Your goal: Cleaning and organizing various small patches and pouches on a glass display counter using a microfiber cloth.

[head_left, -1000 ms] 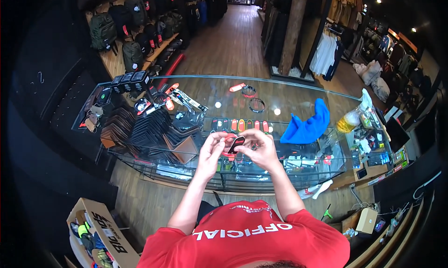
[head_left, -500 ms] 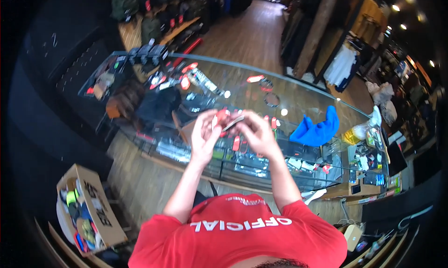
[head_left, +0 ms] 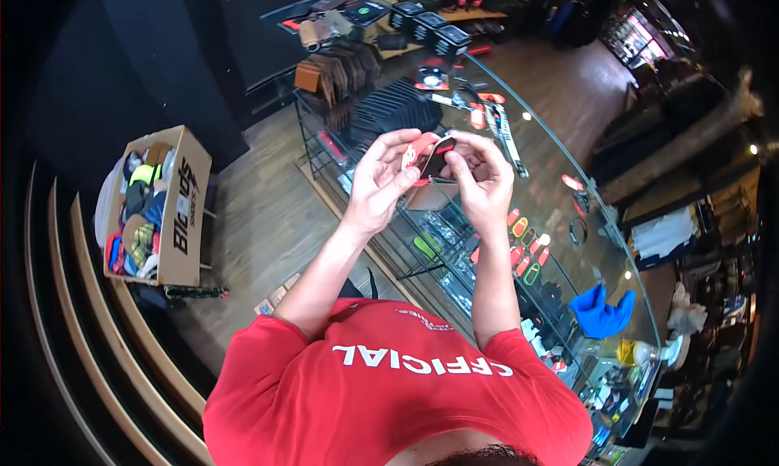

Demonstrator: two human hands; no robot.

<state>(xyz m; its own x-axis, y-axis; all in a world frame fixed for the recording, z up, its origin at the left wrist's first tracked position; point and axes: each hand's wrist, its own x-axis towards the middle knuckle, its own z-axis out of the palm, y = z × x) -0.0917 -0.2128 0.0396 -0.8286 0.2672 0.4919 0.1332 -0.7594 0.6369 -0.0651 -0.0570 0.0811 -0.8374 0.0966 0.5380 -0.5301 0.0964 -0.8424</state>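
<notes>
Above the glass display counter [head_left: 596,194], my two hands hold a small item between them. My left hand [head_left: 377,186] pinches a red tag [head_left: 411,155] with white print between thumb and fingers. In the fingers of my right hand [head_left: 483,182] is a small dark flat piece [head_left: 440,159] with a red mark and a pale edge. The two pieces lie against each other, and whether they are joined I cannot tell. Just below my fingers, a brown box-like thing [head_left: 430,198] shows on the counter, partly covered by my hands.
Brown flat goods [head_left: 345,68] and black ridged goods [head_left: 393,113] fill the counter's far left. Red and green loop-shaped items [head_left: 527,247] lie right of my right forearm. A blue cloth [head_left: 602,312] rests further right. At left stands a cardboard box [head_left: 182,214] of colourful fabric items.
My view has swung left, so the cardboard box and the counter's left end sit nearer the middle. Both hands still hold the small item, its red and dark parts now plainer.
</notes>
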